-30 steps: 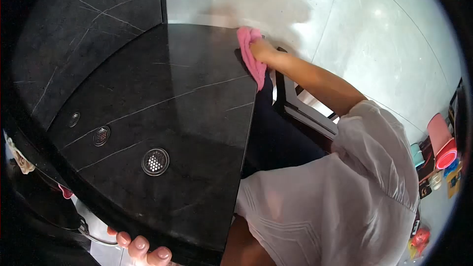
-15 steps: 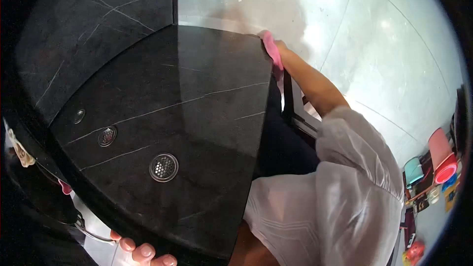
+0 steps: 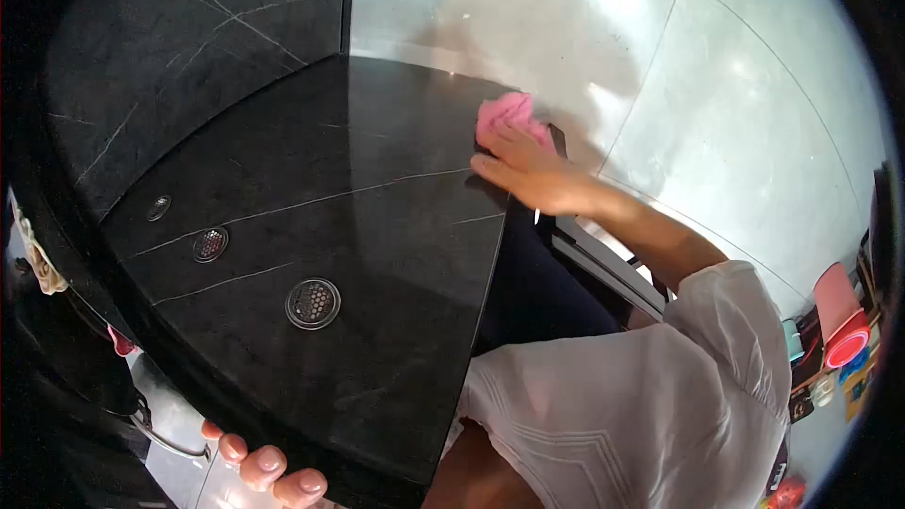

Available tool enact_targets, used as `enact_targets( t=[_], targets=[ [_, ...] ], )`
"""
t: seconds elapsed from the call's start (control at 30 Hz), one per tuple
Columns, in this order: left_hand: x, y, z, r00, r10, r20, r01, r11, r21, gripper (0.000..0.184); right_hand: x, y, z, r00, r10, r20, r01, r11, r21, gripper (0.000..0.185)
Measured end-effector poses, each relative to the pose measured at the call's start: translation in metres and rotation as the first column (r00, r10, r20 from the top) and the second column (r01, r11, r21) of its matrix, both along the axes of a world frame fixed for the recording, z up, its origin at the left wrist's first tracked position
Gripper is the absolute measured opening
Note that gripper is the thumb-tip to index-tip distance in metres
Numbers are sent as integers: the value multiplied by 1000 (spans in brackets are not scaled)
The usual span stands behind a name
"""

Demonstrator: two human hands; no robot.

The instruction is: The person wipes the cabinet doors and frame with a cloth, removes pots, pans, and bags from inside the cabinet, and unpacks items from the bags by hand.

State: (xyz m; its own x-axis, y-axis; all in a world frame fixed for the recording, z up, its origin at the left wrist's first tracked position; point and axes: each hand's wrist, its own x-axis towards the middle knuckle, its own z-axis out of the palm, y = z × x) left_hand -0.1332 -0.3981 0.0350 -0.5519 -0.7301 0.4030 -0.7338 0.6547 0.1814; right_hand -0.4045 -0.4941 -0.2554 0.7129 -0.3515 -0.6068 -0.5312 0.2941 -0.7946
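In the head view, my right hand (image 3: 533, 174) presses a crumpled pink cloth (image 3: 509, 115) onto the outer corner of a black shelf (image 3: 415, 254) with thin white marble-like veins. The fingers lie over the cloth and the thumb sticks out to the left. At the bottom, the fingertips of my left hand (image 3: 269, 467) curl over the shelf's dark front edge; the palm and thumb are hidden. Several round perforated metal grilles are set into the shelf, the largest (image 3: 313, 303) nearest me.
A black veined panel (image 3: 207, 47) rises behind the shelf. Pale glossy tiles (image 3: 735, 113) spread at the upper right. A grey-framed dark edge (image 3: 608, 273) lies under my right forearm. Pink and red containers (image 3: 846, 344) and other small items stand at the far right.
My right hand has come from beyond the shelf's side edge onto its top corner, bringing the pink cloth with it. My left hand stays at the front edge.
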Motion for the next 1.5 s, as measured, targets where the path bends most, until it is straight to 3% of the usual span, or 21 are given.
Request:
enact_targets(
  t=[0.1,0.17,0.27,0.37,0.4,0.5,0.57,0.63,0.7,0.77,0.87,0.93,0.97,1.0,1.13,1.2,1.27,1.37,1.43,1.47,1.5],
  targets=[
    [-11,0,-4,1000,15,14,-15,1000,-14,36,18,3,-73,991,-101,84,93,991,96,73],
    [-25,-10,-19,999,24,-27,-26,996,-80,37,41,9,-153,985,-171,1,170,983,69,69],
    [-41,-14,-27,995,84,-47,-90,987,-132,37,67,-26,-203,997,-62,-41,68,981,180,64],
    [-39,-4,-22,987,133,-92,-139,989,-59,36,111,-33,-251,993,-113,-19,114,956,270,57],
    [-37,0,-22,983,138,-119,-143,989,-35,35,114,-42,-202,977,-213,-6,207,940,270,52],
    [-40,6,-22,967,179,-183,-176,984,32,33,134,-46,-148,811,-380,445,199,894,401,47],
    [-46,4,-20,957,206,-205,-195,978,70,32,133,-52,-73,749,-106,654,97,994,49,45],
    [-46,1,-15,951,217,-220,-198,974,105,31,132,-55,12,509,-102,855,-62,986,154,47],
    [-46,-8,-14,961,193,-200,-177,980,95,29,154,-51,69,129,41,991,190,980,-65,47],
    [-43,-3,-14,963,183,-196,-166,981,96,28,178,-59,100,68,115,991,259,957,-129,49],
    [-45,-4,-12,962,192,-194,-171,978,121,28,247,-81,89,221,183,958,336,908,-251,49],
    [-45,-4,-7,961,210,-181,-182,970,159,28,299,-97,29,367,200,908,284,906,-314,48],
    [-45,-6,-8,961,214,-177,-189,971,149,28,315,-102,-14,524,176,833,237,910,-341,49],
    [-48,-6,-10,959,223,-174,-200,970,139,28,302,-114,-45,770,226,597,-90,964,-249,52],
    [-50,-4,-14,963,218,-158,-210,975,65,27,219,-70,-214,912,-109,396,114,993,13,66],
    [-49,-7,-20,967,203,-152,-206,979,0,27,170,-62,-208,984,39,176,-31,998,-48,56],
    [-51,-11,-27,969,186,-161,-195,980,-45,26,119,-38,-168,982,22,188,-8,997,-73,60],
    [-53,-14,-32,964,176,-200,-197,977,-88,24,67,-4,-86,952,44,304,-7,993,-121,68],
    [-56,-16,-40,950,177,-258,-222,962,-160,23,31,-12,16,889,221,400,-194,975,-109,70],
    [-60,-18,-49,941,173,-291,-242,945,-219,27,23,-11,53,846,239,477,-199,971,-134,66],
    [-66,-21,-55,931,162,-326,-259,924,-283,33,22,-25,97,681,208,702,-115,977,-178,63]
  ],
)
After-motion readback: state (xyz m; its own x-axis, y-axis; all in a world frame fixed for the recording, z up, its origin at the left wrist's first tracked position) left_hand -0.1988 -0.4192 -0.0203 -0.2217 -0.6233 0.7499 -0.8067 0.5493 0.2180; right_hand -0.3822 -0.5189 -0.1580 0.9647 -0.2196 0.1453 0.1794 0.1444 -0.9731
